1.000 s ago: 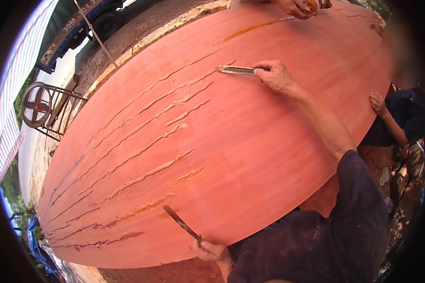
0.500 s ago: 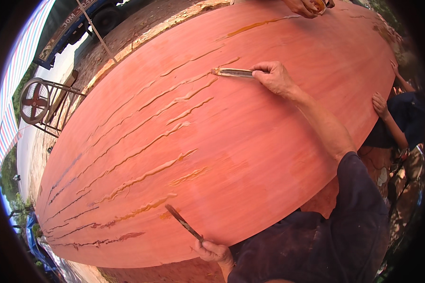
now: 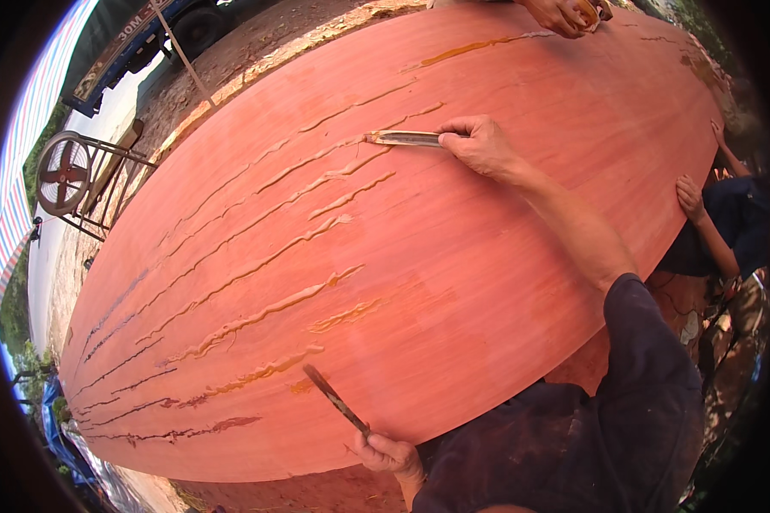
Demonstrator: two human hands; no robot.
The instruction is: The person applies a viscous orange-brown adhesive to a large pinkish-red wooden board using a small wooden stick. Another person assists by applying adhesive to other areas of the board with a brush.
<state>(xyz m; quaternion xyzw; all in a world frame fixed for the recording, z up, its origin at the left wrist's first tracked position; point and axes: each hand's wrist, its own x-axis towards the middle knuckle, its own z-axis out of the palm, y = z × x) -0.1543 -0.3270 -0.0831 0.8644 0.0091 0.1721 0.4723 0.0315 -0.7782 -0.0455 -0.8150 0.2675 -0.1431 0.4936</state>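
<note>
A huge curved reddish wooden surface (image 3: 505,248), shaped like a boat hull, fills the middle. My right hand (image 3: 481,145) pinches a narrow pale-edged stick with a dark middle (image 3: 406,138); its tip touches a raised line of brown paste (image 3: 316,158). Several such wavy tan ridges (image 3: 265,318) run lengthwise across the hull. Near the lower edge, my left hand (image 3: 387,453) is closed around the end of a thin dark flat stick (image 3: 337,400). That stick points up and left over the hull, beside an orange-brown smear of paste (image 3: 269,372).
At the top, another person's hand (image 3: 565,15) holds a small container (image 3: 597,12) above the hull. Another hand (image 3: 690,198) rests on the right edge. A round fan (image 3: 63,173) on a metal frame stands left, with a truck (image 3: 137,43) behind it.
My right hand and its stick have shifted left and slightly down, the tip following the paste line. My left hand stays about where it was.
</note>
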